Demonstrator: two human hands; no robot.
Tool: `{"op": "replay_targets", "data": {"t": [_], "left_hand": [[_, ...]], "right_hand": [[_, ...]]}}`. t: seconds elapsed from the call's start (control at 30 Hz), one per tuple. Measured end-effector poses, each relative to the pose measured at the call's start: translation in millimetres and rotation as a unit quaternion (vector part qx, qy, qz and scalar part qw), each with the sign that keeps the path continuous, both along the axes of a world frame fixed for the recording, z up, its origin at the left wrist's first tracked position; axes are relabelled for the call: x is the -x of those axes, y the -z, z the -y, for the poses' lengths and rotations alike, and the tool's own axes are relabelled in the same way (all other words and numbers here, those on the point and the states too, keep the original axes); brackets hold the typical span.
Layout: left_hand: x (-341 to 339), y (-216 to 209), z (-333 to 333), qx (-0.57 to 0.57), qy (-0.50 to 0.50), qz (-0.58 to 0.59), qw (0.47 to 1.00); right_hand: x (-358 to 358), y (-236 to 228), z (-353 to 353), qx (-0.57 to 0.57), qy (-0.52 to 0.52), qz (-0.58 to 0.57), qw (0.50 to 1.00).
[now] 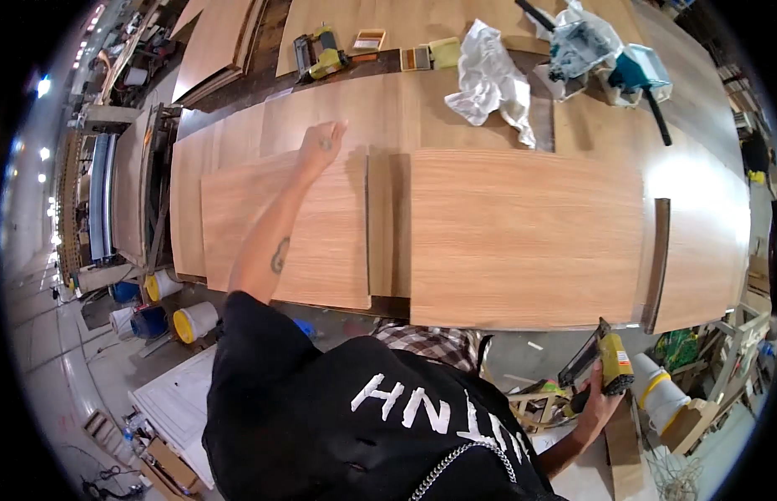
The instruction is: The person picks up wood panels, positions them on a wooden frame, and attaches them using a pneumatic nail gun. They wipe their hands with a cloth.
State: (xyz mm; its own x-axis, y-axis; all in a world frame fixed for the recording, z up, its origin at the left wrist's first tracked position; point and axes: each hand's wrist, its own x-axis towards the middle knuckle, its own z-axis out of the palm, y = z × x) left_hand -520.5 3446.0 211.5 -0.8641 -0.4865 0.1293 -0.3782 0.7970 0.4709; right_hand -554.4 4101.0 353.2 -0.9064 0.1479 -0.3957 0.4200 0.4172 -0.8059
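Observation:
My left hand [324, 139] is stretched out over the wooden panels, just beyond the far edge of the left panel [321, 242]. Its fingers are closed together, and whatever they may hold is too small to see. Low on the right, off the near side of the table, my right hand [599, 404] grips a yellow and black nail gun [615, 361]. A larger wood-grain panel [526, 238] lies to the right of the left one, with a gap between them. Right of it, a narrow dark-edged strip [657, 265] runs front to back.
A second yellow nail gun [326, 55] lies at the back beside small boxes of fasteners [415, 58]. Crumpled white plastic [488, 79] and teal-stained containers [639, 73] sit at the back right. Stacked boards [217, 50] stand far left; buckets [194, 321] are on the floor.

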Motion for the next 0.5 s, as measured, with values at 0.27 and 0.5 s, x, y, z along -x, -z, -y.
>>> {"op": "replay_targets", "data": {"t": [0.27, 0.5], "left_hand": [[-40, 61, -39, 0.012, -0.045, 0.044, 0.998], [-37, 63, -51, 0.082, -0.045, -0.033, 0.995]], "right_hand": [[-10, -19, 112, -0.01, -0.027, 0.027, 0.999], [-28, -25, 166, -0.041, -0.054, 0.091, 0.994]]}}
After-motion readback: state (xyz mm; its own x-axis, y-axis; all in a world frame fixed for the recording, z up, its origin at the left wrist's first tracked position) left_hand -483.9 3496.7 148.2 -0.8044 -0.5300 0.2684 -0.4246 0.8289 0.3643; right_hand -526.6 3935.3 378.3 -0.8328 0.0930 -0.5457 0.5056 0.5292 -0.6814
